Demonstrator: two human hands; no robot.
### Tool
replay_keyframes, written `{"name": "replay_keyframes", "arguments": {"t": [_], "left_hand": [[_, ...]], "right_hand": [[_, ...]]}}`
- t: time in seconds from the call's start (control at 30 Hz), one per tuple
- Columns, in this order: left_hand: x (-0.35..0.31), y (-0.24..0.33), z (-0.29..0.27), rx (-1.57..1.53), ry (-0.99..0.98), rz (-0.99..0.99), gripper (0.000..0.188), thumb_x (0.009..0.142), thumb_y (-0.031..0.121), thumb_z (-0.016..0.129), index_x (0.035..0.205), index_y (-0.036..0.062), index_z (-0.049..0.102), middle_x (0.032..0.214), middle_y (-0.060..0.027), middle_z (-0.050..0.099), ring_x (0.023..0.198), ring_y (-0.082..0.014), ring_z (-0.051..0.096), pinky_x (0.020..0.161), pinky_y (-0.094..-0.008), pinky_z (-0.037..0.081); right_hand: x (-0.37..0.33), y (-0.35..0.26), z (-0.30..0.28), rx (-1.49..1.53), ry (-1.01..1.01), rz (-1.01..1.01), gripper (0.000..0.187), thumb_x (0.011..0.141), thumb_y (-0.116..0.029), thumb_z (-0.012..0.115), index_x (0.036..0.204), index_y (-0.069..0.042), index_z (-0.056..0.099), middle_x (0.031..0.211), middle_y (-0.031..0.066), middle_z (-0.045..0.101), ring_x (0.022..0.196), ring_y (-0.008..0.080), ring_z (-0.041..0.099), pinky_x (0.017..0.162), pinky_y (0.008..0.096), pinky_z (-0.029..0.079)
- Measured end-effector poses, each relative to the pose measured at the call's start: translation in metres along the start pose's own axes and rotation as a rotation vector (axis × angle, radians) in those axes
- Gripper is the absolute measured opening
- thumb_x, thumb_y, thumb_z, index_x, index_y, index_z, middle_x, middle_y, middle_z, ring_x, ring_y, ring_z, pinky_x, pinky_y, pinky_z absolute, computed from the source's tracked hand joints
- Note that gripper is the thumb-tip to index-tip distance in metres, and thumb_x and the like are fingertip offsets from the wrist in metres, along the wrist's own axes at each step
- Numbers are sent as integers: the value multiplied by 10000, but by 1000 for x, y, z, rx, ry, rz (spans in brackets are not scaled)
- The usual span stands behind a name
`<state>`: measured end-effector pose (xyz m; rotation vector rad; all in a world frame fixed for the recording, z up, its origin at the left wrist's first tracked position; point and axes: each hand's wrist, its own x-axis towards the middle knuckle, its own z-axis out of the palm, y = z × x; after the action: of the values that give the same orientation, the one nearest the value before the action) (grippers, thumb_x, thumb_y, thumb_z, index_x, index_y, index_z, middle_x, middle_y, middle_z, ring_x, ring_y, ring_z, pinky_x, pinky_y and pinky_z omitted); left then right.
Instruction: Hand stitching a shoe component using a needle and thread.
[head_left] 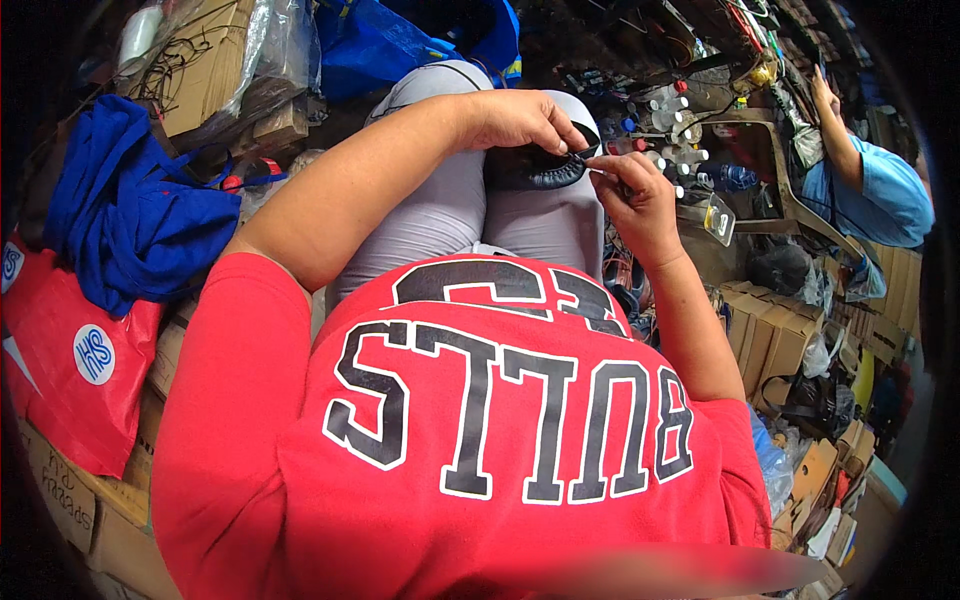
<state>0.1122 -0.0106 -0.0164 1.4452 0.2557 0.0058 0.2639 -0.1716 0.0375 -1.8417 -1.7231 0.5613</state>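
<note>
A black leather shoe (550, 177) with a puckered, stitched edge rests on my thighs between my knees. My left hand (530, 120) bends over its far side, closed, with thumb and fingers gripping the shoe's rim. Just right of the shoe, my right hand (638, 195) is closed in a pinch at the stitched edge. What lies between those fingertips is too small to make out. Both hands nearly meet there. Part of the shoe is hidden under my left hand and in shadow.
Several plastic bottles (668, 125) stand beyond my right knee. A blue cloth (140, 200) and a red bag (80, 350) lie on the left. Cardboard boxes (765, 335) are stacked at right. Another person in a blue shirt (880, 195) is at the far right.
</note>
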Motion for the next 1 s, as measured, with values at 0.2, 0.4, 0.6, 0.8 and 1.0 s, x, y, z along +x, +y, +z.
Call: {"name": "replay_keyframes", "arguments": {"t": [0.2,0.4,0.6,0.8,1.0], "left_hand": [[1,2,1,-3,-28,-32,400,761,66,581,1155,22,634,1054,-71,654,951,-134,569,916,-231,389],[2,7,2,19,-49,-86,390,779,60,567,1162,21,629,1044,-73,649,950,-130,557,899,-230,387],[6,9,1,74,-60,-140,381,795,52,554,1169,29,627,1058,-69,649,964,-141,555,912,-233,378],[7,16,-4,247,-107,-106,406,778,48,588,1184,32,611,1064,-63,646,961,-148,559,903,-255,397],[18,4,-5,309,18,73,333,743,51,671,1072,15,634,944,-38,626,853,-153,561,847,-260,428]], "right_hand": [[2,2,-4,-43,-27,-49,196,770,1,653,945,-81,686,793,70,585,683,181,604,621,273,480],[13,-12,-15,-186,-137,-79,170,778,-31,638,924,-100,692,794,104,581,715,271,613,642,340,492],[28,-36,-18,-532,-273,-102,221,781,-24,560,931,-110,698,848,139,583,787,328,609,689,413,493],[44,-45,-21,-718,-402,-212,252,732,13,532,899,-69,703,872,152,586,811,341,607,734,420,494],[56,-23,-19,-652,-416,-356,218,690,31,572,846,-54,699,849,150,583,848,327,605,756,400,491]]}}
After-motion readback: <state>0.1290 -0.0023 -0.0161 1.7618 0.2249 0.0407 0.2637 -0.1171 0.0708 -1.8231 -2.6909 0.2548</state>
